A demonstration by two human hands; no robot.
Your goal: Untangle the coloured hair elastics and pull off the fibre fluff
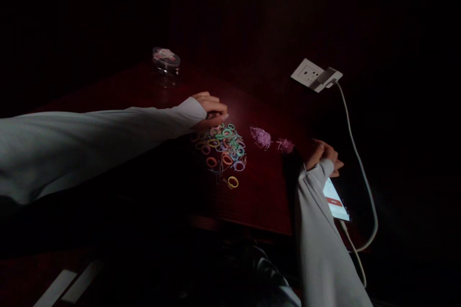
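A pile of small braided loops (227,144), like hair ties, lies on the dark red table in green, yellow, orange, pink and purple; some have loose string ends. At the pile's far edge is my left hand (212,108), fingers curled down and closed. Some pinkish bits show under its fingers, but what it grips is not clear. To the right, my right hand (326,156) has its fingers bent and pressed together beside a lit phone (335,204). Anything inside it is hidden. Two tangled purple clumps, a larger one (261,138) and a smaller one (285,146), lie between my hands.
A clear round jar (166,62) with pink and white decoration on top stands at the table's far left. A white wall socket (308,75) holds a charger, and its white cable (355,148) hangs down the right side. The surroundings are very dark.
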